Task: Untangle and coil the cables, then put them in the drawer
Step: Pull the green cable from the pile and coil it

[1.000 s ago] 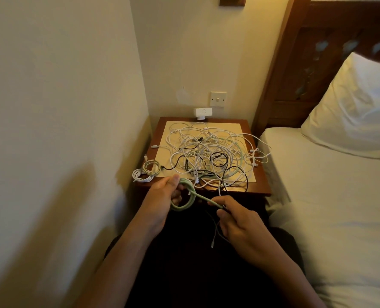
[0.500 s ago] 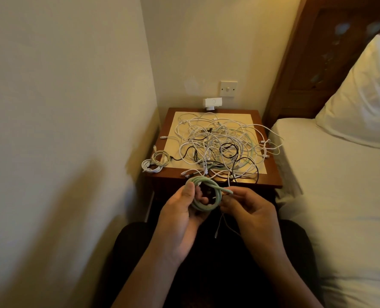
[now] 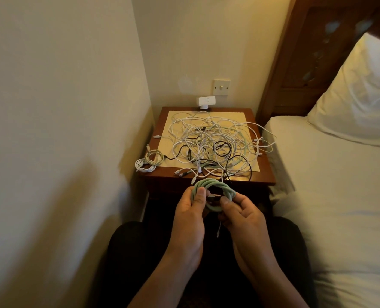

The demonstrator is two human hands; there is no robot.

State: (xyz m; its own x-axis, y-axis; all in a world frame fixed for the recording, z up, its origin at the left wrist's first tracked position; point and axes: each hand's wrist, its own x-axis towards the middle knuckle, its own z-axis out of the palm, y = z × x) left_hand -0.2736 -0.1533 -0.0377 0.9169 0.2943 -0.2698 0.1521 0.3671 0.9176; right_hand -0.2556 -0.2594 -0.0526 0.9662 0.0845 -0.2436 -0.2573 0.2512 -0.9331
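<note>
Holding green cable coil (image 3: 214, 185) between your hands, in front of you. Your left hand (image 3: 189, 211) pinches coil's left side under thumb; your right hand (image 3: 241, 213) grips its right side, fingers curled. Thin white lead (image 3: 218, 232) dangles below right hand. Beyond both hands: tangled cables (image 3: 213, 145) heaped on counter (image 3: 265, 174). Beyond left hand: two coiled cables (image 3: 147, 162) at counter corner.

green coil (image 3: 213, 185): your left hand (image 3: 188, 211) and right hand (image 3: 243, 211) cover its sides and lower loops.
nightstand (image 3: 264, 174) front: lost in shadow behind your hands.
pillow (image 3: 360, 96): cut by the right edge.
</note>
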